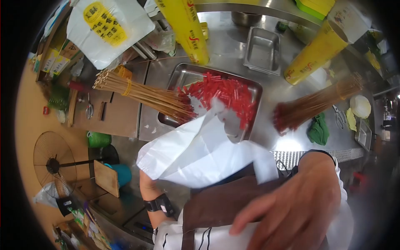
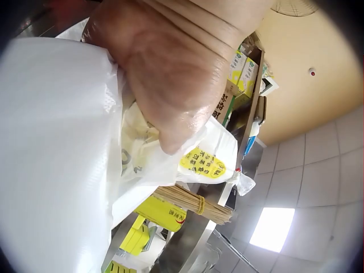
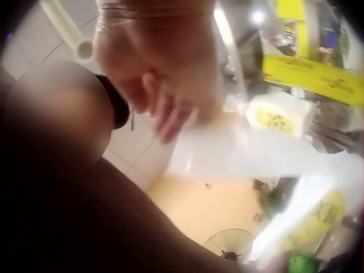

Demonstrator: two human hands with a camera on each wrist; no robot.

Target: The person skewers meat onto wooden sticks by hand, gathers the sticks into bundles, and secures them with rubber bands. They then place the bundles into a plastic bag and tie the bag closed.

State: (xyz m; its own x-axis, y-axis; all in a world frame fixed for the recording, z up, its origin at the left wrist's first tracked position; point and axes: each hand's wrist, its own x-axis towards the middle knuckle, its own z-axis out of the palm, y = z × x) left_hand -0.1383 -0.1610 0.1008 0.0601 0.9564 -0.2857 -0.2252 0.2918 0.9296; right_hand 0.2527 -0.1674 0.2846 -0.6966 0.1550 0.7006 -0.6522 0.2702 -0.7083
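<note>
A white plastic bag [image 1: 204, 154], blurred in part, covers the fingers of my left hand [image 1: 148, 186] in the head view. In the left wrist view, the heel of the left hand [image 2: 170, 74] lies against the white plastic [image 2: 57, 148]; its fingertips are hidden. Right of the bag, my blurred right hand [image 1: 291, 208] hangs in front of the brown apron [image 1: 225, 200], fingers loosely bent and holding nothing visible. The right wrist view shows these fingers [image 3: 166, 116] near the bag's white plastic [image 3: 239, 153].
On the steel counter, a tray [image 1: 257, 104] holds small red pieces [image 1: 225, 92]. One banded stick bundle [image 1: 141, 95] leans over its left side; another bundle [image 1: 318, 100] lies right, near a green cloth [image 1: 318, 130]. Yellow rolls [image 1: 316, 54] and an empty metal pan [image 1: 263, 50] stand behind.
</note>
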